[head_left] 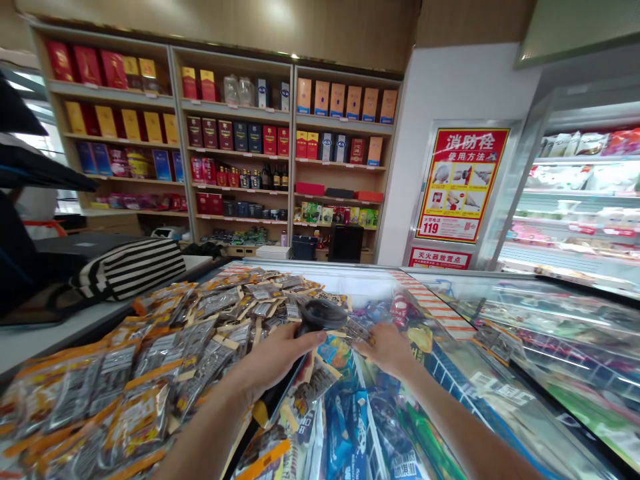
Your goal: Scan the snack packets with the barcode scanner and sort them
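Observation:
My left hand [281, 352] is closed around a black handheld barcode scanner [324, 313], whose head points away from me and to the right. A yellow-and-black grip end and a cable hang below my wrist. In front of the scanner head, my right hand [389, 348] pinches a small clear snack packet [356, 331] with its printed side partly showing. Many similar snack packets [133, 417] with orange edges lie heaped on the left, reaching up to my left hand. Another packet [314, 383] lies beneath the scanner.
Below my hands is a glass-topped chest freezer with wrapped ice creams [347, 433] in wire baskets. A lone packet [500, 341] lies on the right-hand glass. A striped bag [133, 268] rests on the left counter. Shelves of boxes [235, 137] stand behind; a person is partly visible far left.

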Motion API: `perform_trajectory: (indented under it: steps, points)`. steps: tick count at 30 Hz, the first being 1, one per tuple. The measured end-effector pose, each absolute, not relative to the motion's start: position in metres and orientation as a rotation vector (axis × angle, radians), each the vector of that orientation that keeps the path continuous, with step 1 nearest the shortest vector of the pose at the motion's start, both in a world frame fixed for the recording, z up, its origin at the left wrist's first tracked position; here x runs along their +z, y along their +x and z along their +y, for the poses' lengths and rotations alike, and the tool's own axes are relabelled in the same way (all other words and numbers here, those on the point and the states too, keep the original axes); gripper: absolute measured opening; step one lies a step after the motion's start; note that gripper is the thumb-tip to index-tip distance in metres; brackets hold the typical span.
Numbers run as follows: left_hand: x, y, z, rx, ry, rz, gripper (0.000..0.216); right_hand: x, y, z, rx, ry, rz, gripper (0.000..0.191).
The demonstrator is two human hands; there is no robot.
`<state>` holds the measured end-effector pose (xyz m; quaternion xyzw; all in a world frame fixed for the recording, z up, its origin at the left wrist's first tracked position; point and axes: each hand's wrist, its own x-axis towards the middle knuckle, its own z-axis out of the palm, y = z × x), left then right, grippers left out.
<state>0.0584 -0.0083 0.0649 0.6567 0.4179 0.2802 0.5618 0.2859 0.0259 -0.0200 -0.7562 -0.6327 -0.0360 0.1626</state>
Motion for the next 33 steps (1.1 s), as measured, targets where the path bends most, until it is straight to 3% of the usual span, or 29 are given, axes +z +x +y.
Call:
perform_trajectory:
  steps: [6, 12, 16, 33]
  points:
    - [0.061, 0.057, -0.006, 0.642, 1.556, 0.896, 0.027, -0.016, 0.342, 0.02, 0.168, -1.902, -1.543, 0.036]
    - [0.066, 0.057, -0.009, 0.6, 1.562, 0.838, 0.029, 0.002, 0.384, 0.017, 0.296, -1.576, -1.201, 0.056]
    - [0.07, 0.06, -0.016, 0.582, 1.612, 0.808, 0.029, 0.013, 0.386, 0.01, 0.366, -1.48, -1.141, 0.038]
    - [0.058, 0.075, -0.029, 0.412, 1.705, 0.72, 0.023, 0.024, 0.375, 0.003, 0.647, -1.299, -1.014, 0.039]
